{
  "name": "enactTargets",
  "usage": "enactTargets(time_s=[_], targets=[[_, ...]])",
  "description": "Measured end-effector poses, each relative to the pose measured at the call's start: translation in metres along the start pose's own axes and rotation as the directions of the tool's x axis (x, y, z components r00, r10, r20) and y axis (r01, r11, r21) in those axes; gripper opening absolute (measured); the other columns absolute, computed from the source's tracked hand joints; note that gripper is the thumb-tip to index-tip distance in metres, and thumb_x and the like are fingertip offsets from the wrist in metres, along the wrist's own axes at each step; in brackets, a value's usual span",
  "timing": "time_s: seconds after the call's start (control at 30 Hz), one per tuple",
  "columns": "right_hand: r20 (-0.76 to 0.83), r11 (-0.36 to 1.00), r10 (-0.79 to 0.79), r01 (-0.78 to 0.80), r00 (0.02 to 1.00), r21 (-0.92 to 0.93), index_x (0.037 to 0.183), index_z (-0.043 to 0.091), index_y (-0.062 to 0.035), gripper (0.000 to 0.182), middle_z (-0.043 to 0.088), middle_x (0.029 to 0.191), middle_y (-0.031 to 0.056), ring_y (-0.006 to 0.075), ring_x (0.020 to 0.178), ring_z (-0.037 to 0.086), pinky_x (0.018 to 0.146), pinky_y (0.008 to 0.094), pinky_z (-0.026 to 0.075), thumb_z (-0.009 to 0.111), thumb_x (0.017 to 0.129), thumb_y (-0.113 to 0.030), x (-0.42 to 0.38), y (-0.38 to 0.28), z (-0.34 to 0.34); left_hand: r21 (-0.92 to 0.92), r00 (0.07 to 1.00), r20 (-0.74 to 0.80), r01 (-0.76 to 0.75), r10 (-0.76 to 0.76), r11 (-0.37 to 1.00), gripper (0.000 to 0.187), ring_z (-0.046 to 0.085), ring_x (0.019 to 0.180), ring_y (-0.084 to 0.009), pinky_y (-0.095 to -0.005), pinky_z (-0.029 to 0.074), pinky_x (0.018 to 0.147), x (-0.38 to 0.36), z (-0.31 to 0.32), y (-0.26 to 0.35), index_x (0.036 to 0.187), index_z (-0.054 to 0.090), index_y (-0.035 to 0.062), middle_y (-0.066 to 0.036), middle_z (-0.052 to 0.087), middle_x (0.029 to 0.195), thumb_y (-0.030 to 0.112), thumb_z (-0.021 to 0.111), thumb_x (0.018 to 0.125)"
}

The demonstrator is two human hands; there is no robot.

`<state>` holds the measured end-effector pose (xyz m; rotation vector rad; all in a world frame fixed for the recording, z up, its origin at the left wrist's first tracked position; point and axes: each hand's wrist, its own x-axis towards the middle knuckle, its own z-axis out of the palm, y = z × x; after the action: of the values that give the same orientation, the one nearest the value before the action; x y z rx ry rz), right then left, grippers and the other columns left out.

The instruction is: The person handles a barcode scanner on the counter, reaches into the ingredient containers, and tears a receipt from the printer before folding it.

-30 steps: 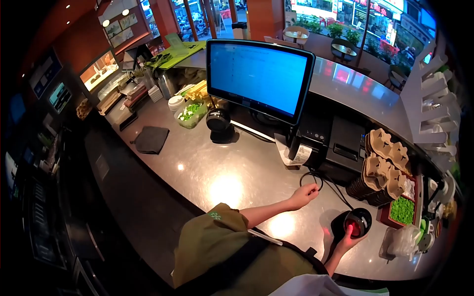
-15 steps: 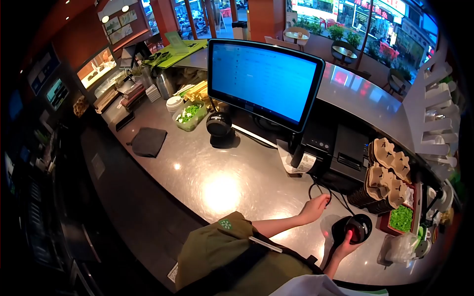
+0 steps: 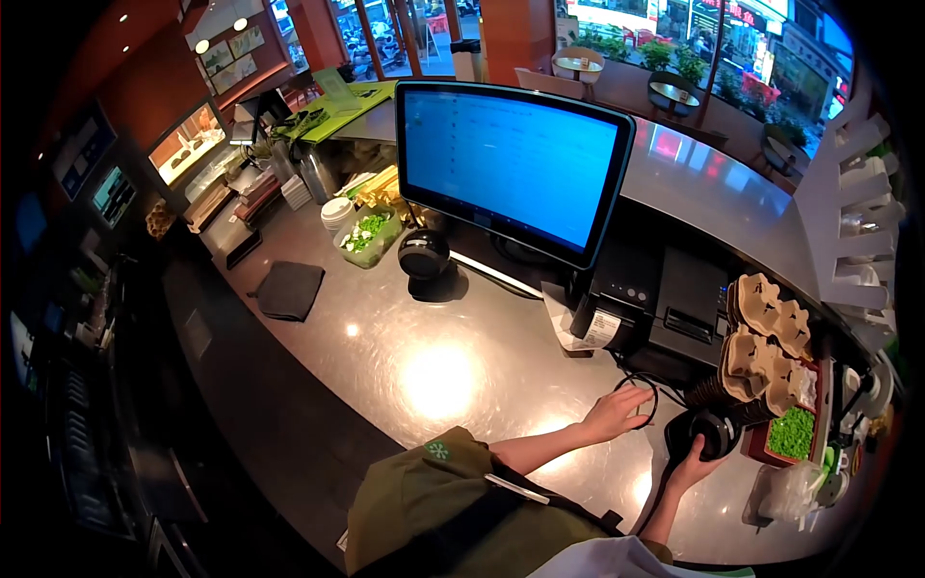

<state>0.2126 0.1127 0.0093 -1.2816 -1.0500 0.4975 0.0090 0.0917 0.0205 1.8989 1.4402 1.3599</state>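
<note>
My right hand (image 3: 696, 468) is wrapped on the front of a round black barcode scanner (image 3: 711, 431) that stands on the steel counter (image 3: 434, 328) at the right. My left hand (image 3: 617, 411) lies flat on the counter with fingers spread, its fingertips at a looped black cable (image 3: 640, 383) just left of the scanner. Behind both hands sits a black receipt printer (image 3: 655, 303) with a paper slip (image 3: 599, 329) hanging out, and above it a large touchscreen monitor (image 3: 511, 164) lit blue.
Stacked cardboard cup carriers (image 3: 766, 337) and a red tray of green items (image 3: 792, 433) stand right of the scanner. A second black round device (image 3: 424, 255), a clear tub of greens (image 3: 364, 233), white cups (image 3: 336, 208) and a dark cloth (image 3: 289, 289) lie to the left.
My left hand slid right along the counter to the cable loop and flattened. My right hand now covers the scanner's red window. The view shifted slightly.
</note>
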Motion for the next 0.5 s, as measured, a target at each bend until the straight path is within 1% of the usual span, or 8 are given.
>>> enactTargets(time_s=[0.07, 0.17, 0.27, 0.3, 0.4, 0.5], targets=[[-0.021, 0.998, -0.002, 0.0, 1.0, -0.06, 0.131, 0.031, 0.0041, 0.073, 0.044, 0.125, 0.0192, 0.0284, 0.112, 0.047, 0.096, 0.0373, 0.038, 0.07, 0.078, -0.027, -0.001, -0.001, -0.001, -0.066, 0.999, 0.014, 0.043, -0.042, 0.997, 0.049, 0.056, 0.092, -0.0233, -0.0325, 0.047, 0.073, 0.002, -0.001, 0.001, 0.12, 0.05, 0.0055, -0.008, 0.058, 0.098, 0.021, 0.065, 0.077], [-0.006, 1.0, 0.009, -0.009, 1.0, 0.014, 0.131, 0.031, 0.0026, 0.072, 0.044, 0.125, 0.0187, 0.028, 0.111, 0.047, 0.094, 0.0369, 0.04, 0.069, 0.078, -0.028, 0.001, 0.013, -0.004, -0.113, 0.998, -0.034, 0.043, -0.047, 0.993, 0.051, 0.057, 0.088, -0.0219, -0.0308, 0.047, 0.071, 0.003, -0.001, 0.003, 0.125, 0.049, 0.0085, -0.007, 0.059, 0.092, 0.02, 0.064, 0.078], [-0.008, 1.0, 0.017, -0.017, 1.0, -0.002, 0.131, 0.032, 0.0013, 0.072, 0.045, 0.125, 0.0183, 0.0279, 0.11, 0.048, 0.093, 0.0368, 0.041, 0.07, 0.078, -0.028, 0.001, 0.012, -0.004, -0.159, 0.996, -0.062, 0.057, -0.068, 0.986, 0.054, 0.058, 0.086, -0.022, -0.0305, 0.047, 0.072, 0.003, 0.001, 0.003, 0.13, 0.045, 0.0119, -0.007, 0.06, 0.091, 0.019, 0.063, 0.079], [0.014, 0.999, 0.033, -0.033, 0.999, 0.001, 0.133, 0.028, 0.0041, 0.077, 0.041, 0.129, 0.0197, 0.0285, 0.115, 0.044, 0.097, 0.0362, 0.035, 0.069, 0.078, -0.032, 0.0, 0.009, -0.004, -0.158, 0.996, -0.057, 0.06, -0.07, 0.986, 0.054, 0.058, 0.086, -0.0221, -0.0306, 0.047, 0.073, 0.003, 0.0, 0.005, 0.13, 0.044, 0.0121, -0.007, 0.06, 0.091, 0.019, 0.062, 0.08], [0.009, 0.999, 0.032, -0.032, 0.999, -0.023, 0.133, 0.029, 0.0039, 0.076, 0.041, 0.129, 0.0193, 0.0285, 0.115, 0.044, 0.097, 0.0359, 0.035, 0.069, 0.079, -0.032, 0.0, 0.007, -0.005, -0.158, 0.996, -0.035, 0.077, -0.084, 0.984, 0.054, 0.058, 0.085, -0.0222, -0.0309, 0.047, 0.074, 0.003, -0.002, 0.007, 0.131, 0.043, 0.0127, -0.007, 0.06, 0.092, 0.018, 0.061, 0.08], [0.025, 0.999, -0.001, 0.0, 1.0, 0.033, 0.132, 0.03, 0.0041, 0.074, 0.042, 0.129, 0.0185, 0.0281, 0.115, 0.044, 0.098, 0.0352, 0.034, 0.068, 0.079, -0.03, 0.001, 0.011, -0.004, -0.158, 0.995, 0.005, 0.102, -0.102, 0.982, 0.053, 0.058, 0.084, -0.0225, -0.0314, 0.046, 0.074, 0.006, 0.0, 0.006, 0.131, 0.043, 0.0132, -0.007, 0.06, 0.092, 0.018, 0.061, 0.081]])
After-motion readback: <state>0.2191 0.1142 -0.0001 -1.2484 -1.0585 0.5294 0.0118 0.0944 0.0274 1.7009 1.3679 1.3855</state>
